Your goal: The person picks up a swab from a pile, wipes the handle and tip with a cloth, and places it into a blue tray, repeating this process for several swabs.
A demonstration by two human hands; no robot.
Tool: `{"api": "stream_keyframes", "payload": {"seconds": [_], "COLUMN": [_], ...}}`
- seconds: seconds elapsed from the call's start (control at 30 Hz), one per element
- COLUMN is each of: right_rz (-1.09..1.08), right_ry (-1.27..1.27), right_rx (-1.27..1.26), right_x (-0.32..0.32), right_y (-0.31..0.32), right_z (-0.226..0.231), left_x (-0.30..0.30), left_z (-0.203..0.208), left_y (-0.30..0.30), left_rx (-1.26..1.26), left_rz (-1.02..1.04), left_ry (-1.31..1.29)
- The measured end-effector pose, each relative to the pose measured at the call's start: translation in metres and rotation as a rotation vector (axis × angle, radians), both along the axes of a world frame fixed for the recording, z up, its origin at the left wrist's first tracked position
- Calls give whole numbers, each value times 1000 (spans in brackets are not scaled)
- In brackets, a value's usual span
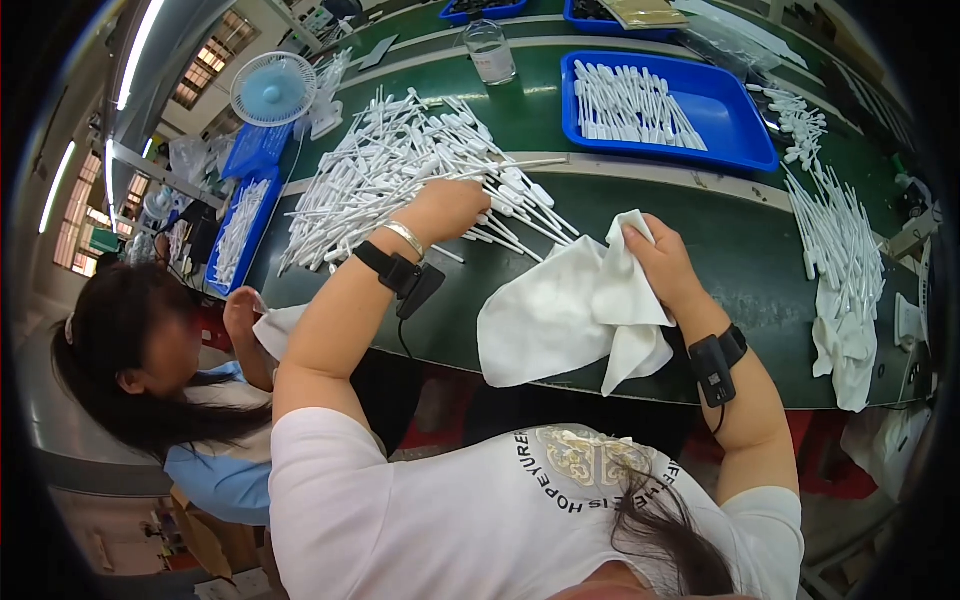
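Note:
Across the green work surface spreads a big heap of thin white sticks with thicker ends (400, 150). My left hand (450, 212) is at the heap's near right side, its fingers curled in. What they grip among the sticks is hidden. To the right, my right hand (665, 262) holds a crumpled white cloth (545, 315) by its upper right corner, thumb and fingers closed on it. The cloth hangs in folds over the table's near part, its upper edge close to the stick ends.
A blue tray (735, 125) with a row of sticks stands beyond. At right lies another stick bundle (835, 235) beside a second cloth (845, 355). A clear bottle (488, 55) and a fan (273, 90) are farther back. On my left another person (150, 370) sits near a blue tray (240, 235).

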State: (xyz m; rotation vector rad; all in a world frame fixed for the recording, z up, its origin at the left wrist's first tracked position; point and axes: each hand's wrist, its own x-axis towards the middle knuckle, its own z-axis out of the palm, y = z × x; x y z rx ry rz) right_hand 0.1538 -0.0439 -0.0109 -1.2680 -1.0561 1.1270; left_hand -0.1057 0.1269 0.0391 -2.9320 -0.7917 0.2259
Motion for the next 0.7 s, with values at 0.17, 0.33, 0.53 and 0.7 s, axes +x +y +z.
{"api": "stream_keyframes", "payload": {"seconds": [0.17, 0.33, 0.53, 0.7], "right_rz": [23, -14, -44, 47], "right_ry": [27, 102, -266, -376], "right_rx": [10, -17, 88, -2], "right_x": [-2, 7, 13, 22], "right_y": [2, 1, -3, -3], "right_z": [2, -1, 8, 15], "left_x": [-6, -4, -40, -36], "left_z": [0, 31, 43, 78], "left_y": [3, -16, -21, -33], "left_rx": [-41, -295, -330, -535], "left_rz": [-78, 71, 202, 444], "left_ry": [-94, -137, -53, -60]}}
